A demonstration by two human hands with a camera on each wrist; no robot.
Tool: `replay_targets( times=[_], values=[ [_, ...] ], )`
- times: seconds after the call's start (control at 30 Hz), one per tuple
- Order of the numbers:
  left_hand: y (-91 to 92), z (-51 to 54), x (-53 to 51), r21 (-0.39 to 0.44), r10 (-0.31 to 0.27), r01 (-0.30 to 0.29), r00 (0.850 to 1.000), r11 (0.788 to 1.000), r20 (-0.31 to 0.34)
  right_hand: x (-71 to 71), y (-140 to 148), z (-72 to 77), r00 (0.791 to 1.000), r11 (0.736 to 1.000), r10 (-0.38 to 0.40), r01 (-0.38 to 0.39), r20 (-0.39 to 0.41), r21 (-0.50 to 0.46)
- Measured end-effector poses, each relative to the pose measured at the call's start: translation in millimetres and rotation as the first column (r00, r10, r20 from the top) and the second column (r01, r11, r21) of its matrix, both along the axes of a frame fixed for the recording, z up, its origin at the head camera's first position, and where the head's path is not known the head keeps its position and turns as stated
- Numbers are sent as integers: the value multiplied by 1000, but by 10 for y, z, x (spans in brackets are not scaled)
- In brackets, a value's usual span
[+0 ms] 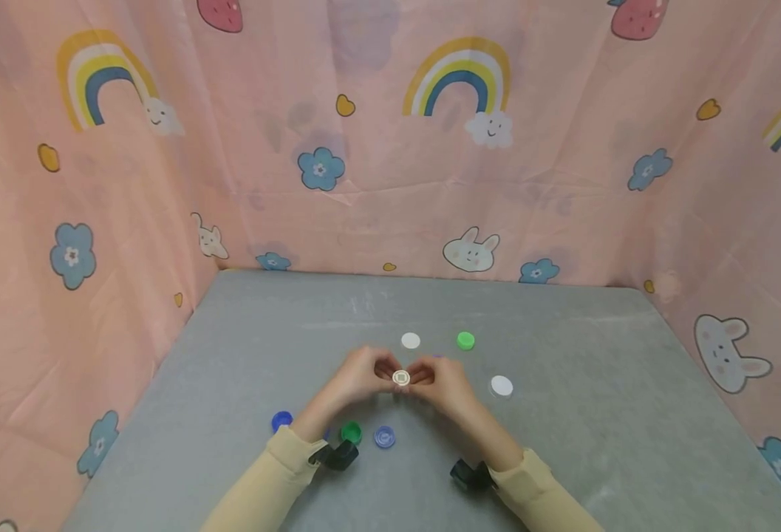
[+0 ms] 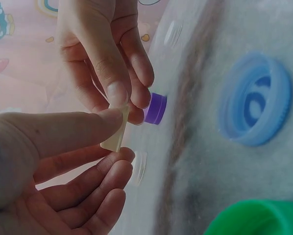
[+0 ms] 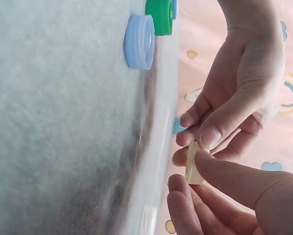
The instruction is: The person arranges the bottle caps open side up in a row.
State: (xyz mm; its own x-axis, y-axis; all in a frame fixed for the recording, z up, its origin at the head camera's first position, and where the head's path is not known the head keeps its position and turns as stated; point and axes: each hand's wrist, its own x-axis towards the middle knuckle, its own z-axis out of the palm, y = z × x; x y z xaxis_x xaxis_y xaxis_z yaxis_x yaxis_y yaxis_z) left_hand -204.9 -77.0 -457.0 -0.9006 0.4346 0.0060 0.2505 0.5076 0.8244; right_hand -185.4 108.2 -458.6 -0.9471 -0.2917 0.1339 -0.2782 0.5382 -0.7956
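Note:
Both hands meet over the middle of the table, pinching one small cream-coloured round cap point(image 1: 400, 377) between them. My left hand point(image 1: 362, 374) holds its left side and my right hand point(image 1: 446, 381) its right side, each with thumb and fingers. In the left wrist view the cap point(image 2: 115, 134) appears edge-on and pale yellow, raised off the table. The right wrist view shows the thumbs nearly meeting on the cap point(image 3: 194, 166). Behind the hands stands a purple cap point(image 2: 155, 108), mostly hidden in the head view.
On the grey table point(image 1: 563, 443) lie a white cap point(image 1: 411, 340), a bright green cap point(image 1: 465, 340) and another white cap point(image 1: 501, 386). Nearer are a blue cap point(image 1: 281, 421), a dark green cap point(image 1: 351, 433) and a light blue cap point(image 1: 385, 437). A pink patterned curtain point(image 1: 390, 148) surrounds the table.

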Motion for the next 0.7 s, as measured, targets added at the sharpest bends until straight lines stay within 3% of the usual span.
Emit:
replay_targets(
  times=[0.23, 0.7],
  values=[
    [0, -2, 66, 3, -11, 11, 1000, 1000, 15, 50, 15, -31, 997, 999, -29, 27, 65, 34],
    [7, -23, 168, -5, -29, 29, 1000, 1000, 9, 171, 68, -6, 997, 999, -1, -2, 79, 33]
  ],
)
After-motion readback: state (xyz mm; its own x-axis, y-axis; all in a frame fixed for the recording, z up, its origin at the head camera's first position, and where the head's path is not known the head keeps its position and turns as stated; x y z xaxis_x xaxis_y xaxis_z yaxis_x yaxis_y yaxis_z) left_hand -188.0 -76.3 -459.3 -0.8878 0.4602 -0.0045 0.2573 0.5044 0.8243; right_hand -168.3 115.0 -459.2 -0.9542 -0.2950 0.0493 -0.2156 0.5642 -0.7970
